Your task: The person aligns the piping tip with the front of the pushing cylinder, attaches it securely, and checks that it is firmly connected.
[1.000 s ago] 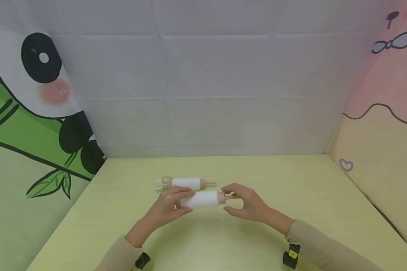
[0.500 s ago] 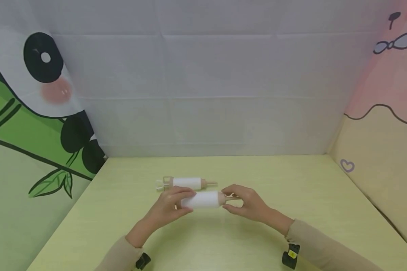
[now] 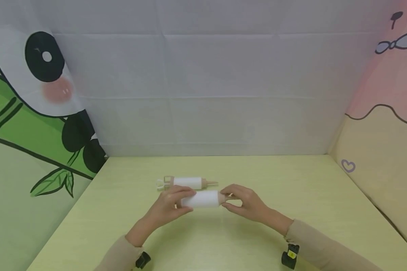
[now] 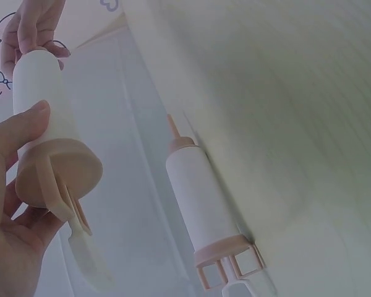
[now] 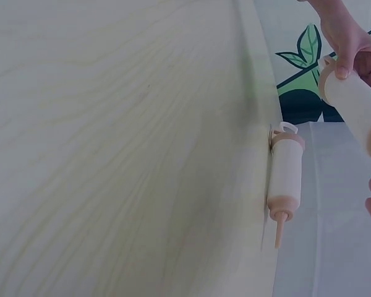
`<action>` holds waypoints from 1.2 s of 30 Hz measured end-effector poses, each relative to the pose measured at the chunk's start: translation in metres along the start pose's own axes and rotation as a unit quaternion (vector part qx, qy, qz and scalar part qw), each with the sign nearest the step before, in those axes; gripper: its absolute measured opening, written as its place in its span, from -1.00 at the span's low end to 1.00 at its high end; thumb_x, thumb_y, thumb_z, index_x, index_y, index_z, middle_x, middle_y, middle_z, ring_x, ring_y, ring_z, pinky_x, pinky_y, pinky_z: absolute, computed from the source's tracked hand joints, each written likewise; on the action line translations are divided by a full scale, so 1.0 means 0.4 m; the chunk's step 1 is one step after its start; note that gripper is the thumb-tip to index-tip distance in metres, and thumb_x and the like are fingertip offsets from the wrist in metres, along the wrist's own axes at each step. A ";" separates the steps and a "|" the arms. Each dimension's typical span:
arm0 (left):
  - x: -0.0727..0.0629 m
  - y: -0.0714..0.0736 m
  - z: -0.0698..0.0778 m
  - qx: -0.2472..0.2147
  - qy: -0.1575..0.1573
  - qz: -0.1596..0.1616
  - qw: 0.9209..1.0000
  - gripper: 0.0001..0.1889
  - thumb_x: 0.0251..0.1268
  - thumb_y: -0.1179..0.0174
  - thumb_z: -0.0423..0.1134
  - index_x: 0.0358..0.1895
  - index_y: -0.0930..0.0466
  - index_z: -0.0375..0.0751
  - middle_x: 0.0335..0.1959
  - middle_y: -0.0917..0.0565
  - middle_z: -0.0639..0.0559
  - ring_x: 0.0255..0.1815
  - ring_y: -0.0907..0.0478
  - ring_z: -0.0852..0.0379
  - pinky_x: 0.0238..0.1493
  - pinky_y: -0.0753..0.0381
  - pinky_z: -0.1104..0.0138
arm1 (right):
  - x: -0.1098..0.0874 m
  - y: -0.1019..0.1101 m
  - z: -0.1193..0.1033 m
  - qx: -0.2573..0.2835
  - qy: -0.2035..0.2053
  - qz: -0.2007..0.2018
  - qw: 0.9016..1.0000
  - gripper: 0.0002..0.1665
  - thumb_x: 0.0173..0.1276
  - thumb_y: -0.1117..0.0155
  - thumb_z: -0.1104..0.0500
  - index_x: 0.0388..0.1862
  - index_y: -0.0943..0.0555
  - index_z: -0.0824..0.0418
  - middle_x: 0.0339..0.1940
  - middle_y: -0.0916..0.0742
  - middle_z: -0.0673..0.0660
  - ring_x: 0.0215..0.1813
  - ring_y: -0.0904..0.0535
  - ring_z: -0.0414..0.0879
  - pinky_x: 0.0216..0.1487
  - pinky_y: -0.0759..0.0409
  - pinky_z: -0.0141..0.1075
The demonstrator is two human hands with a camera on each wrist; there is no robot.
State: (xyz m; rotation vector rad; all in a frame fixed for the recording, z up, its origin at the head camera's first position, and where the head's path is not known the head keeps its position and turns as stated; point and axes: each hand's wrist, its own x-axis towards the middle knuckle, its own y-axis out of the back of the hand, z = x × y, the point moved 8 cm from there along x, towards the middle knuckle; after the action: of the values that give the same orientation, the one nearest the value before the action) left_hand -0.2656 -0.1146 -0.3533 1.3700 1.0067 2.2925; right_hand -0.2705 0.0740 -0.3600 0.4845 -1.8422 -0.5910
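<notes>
An icing syringe [image 3: 203, 199] with a white barrel and tan end caps is held level over the table, its nozzle towards the right. My left hand [image 3: 171, 203] grips the barrel close to the plunger end. In the left wrist view the tan cap and a white plunger handle [image 4: 89, 263] stick out past that hand. My right hand [image 3: 249, 203] pinches the tan cap at the nozzle end between thumb and fingers, and the thin nozzle lies inside the curve of that hand. A second icing syringe [image 3: 188, 183] lies on the table just behind, nozzle also to the right.
The pale yellow tabletop [image 3: 274, 173] runs back to a grey-white cloth wall [image 3: 217, 120]. Printed side panels stand left and right, with a green leaf [image 3: 52, 182] on one and a purple heart [image 3: 348, 165] on the other.
My right thumb and fingertips have moved slightly left and closed in on the nozzle-end cap. My left hand and the second syringe stay as they were.
</notes>
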 end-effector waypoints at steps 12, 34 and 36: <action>0.003 -0.003 0.001 -0.001 0.004 0.000 1.000 -0.52 -0.36 -0.48 -0.43 -0.16 -0.61 -0.31 -0.18 -0.61 -0.14 -0.27 -0.54 0.03 -0.56 -0.47 0.65 | -0.002 0.004 -0.005 -0.024 0.012 0.010 1.000 -0.74 0.22 -0.25 0.18 -0.17 -0.52 0.30 -0.21 -0.61 0.11 -0.18 -0.58 -0.12 -0.21 -0.57 -0.51; 0.004 -0.010 0.000 0.014 -0.004 -0.006 1.000 -0.53 -0.36 -0.49 -0.38 -0.18 -0.62 -0.31 -0.21 -0.63 -0.14 -0.25 -0.56 0.00 -0.49 -0.51 0.61 | -0.011 0.004 -0.007 -0.069 0.031 -0.006 0.997 -0.73 0.18 -0.28 0.19 -0.16 -0.54 0.27 -0.19 -0.63 0.09 -0.13 -0.58 -0.09 -0.16 -0.56 -0.49; 0.005 -0.009 0.002 0.020 -0.006 -0.005 1.000 -0.53 -0.37 -0.50 -0.37 -0.19 -0.62 -0.31 -0.21 -0.64 -0.13 -0.24 -0.56 -0.01 -0.47 -0.52 0.58 | -0.010 0.004 -0.006 -0.065 0.033 -0.009 0.997 -0.74 0.20 -0.27 0.18 -0.16 -0.54 0.27 -0.20 -0.64 0.09 -0.14 -0.59 -0.10 -0.17 -0.55 -0.53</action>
State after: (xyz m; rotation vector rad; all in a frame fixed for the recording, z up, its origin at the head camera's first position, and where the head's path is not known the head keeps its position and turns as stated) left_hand -0.2664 -0.1104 -0.3543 1.3889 1.0580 2.2650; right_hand -0.2670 0.0770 -0.3613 0.4285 -1.7274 -0.6939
